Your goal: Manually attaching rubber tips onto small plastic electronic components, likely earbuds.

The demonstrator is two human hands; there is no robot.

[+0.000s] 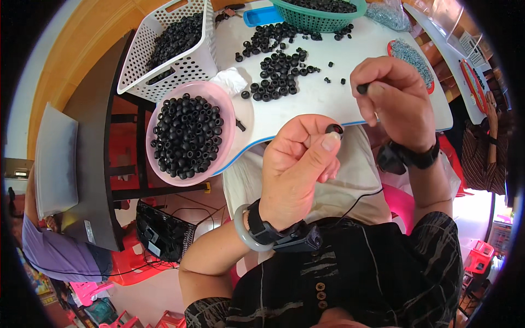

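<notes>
Between the thumb and forefinger of my left hand [298, 164] is a round black cap [333, 129], its opening tilted up and something reddish inside. My right hand [396, 98] is raised to the right of it, pinching a small black plug-like piece [362, 88]. The two pieces are apart. Beyond my hands, loose round black caps [276, 76] lie spread on the white table [322, 104], with a few smaller black bits [330, 64] to their right. A pink bowl [153, 158] at the left holds many more of the same round caps.
A white perforated basket [188, 71] of black parts stands behind the bowl. Along the back are a green basket [311, 22] and a blue tray [262, 16]. A red-rimmed tray [429, 85] of small grey pieces lies far right. Other people [60, 240] sit at both sides.
</notes>
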